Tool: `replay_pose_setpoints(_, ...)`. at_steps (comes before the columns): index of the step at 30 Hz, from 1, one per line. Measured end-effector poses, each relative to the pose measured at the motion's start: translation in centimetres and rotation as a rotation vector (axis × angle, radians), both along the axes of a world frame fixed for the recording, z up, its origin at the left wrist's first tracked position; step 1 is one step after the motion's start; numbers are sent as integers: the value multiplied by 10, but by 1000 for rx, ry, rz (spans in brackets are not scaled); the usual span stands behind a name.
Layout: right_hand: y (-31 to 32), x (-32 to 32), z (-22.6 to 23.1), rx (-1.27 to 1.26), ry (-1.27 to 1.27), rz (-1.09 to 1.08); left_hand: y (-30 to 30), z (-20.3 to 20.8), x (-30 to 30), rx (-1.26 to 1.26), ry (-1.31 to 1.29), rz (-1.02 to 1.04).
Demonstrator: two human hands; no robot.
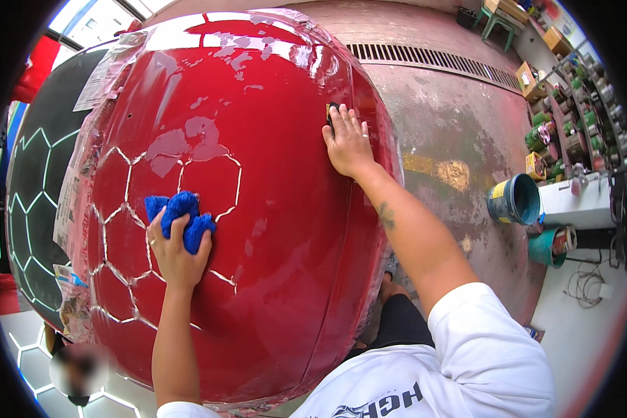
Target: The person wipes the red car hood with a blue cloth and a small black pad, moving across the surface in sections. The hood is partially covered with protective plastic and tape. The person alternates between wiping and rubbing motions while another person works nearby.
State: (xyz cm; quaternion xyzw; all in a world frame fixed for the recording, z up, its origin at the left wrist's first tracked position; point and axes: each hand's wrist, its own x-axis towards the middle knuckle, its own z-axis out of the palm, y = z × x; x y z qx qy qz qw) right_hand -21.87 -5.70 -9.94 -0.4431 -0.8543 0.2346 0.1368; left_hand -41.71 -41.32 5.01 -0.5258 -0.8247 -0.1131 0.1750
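A glossy red car panel (272, 209) fills the middle, wet in patches and mirroring hexagonal lights. My left hand (180, 247) grips a fluffy blue microfiber cloth (181, 212), its fingers curled into the folds and the cloth against the paint on the left side. On the right side, near the panel's edge, my right hand (348, 143) lies with fingers stretched over a small black sanding block (333, 111). Only a bit of the block shows beside the fingertips; the rest is hidden under them.
Masking newspaper (73, 188) and film border the panel, beside a dark windshield (40, 181). A blue bucket (514, 200) and a teal bucket (549, 247) stand right, below shelves of cans (578, 125). A floor drain grate (432, 61) runs behind. A blurred person (76, 369) shows lower left.
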Motion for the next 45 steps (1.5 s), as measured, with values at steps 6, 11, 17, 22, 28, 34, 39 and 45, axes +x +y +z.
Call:
replay_pose_setpoints(6,115,-44,-18,46,73,8,3,-1,-6,-37,-57,-3)
replay_pose_setpoints(11,190,-76,-31,85,106,26,5,0,-10,-53,-57,-44)
replay_pose_setpoints(17,262,-89,-21,20,-62,184,0,-1,-13,-57,-70,-28)
replay_pose_setpoints(22,186,-56,-20,-40,26,203,2,-3,-9,-35,-60,-39)
replay_pose_setpoints(28,-32,22,-7,-30,139,47,0,3,0,33,23,-48)
replay_pose_setpoints(34,-262,100,9,-2,72,22,-4,-16,-5,85,82,-88)
replay_pose_setpoints(39,-393,136,28,-53,67,62,-39,5,11,-88,3,-30)
replay_pose_setpoints(45,-446,199,44,-340,306,185,-132,-7,37,8,-4,-73)
